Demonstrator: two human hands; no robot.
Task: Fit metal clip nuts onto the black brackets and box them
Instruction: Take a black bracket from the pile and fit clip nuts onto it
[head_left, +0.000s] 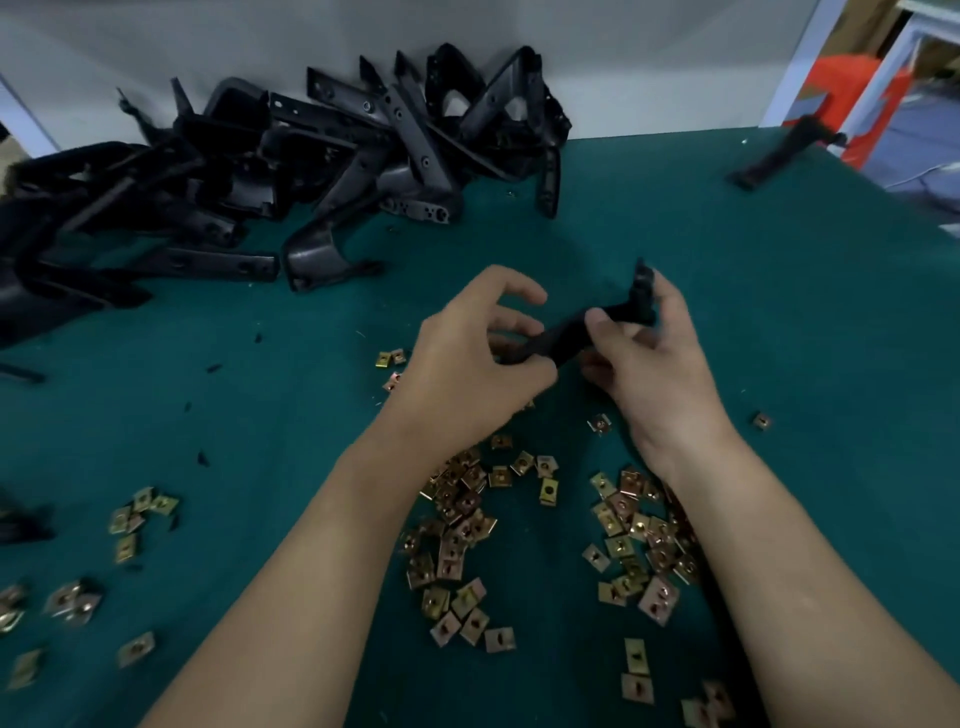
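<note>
closest to the person, brassy clip nuts (457, 525) lie scattered over the green table (779, 322), thickest between the two forearms, with a few strays off to the left. just beyond them both hands hold one black bracket (558, 338) up off the cloth. the left hand (467, 364) has its fingers curled round the lower end, and the right hand (654, 364) pinches the bracket near its upturned end. whether a nut is on it, i cannot tell. further back a pile of black brackets (311, 156) leans against the white wall (156, 41), and a lone bracket (779, 153) lies far right.
</note>
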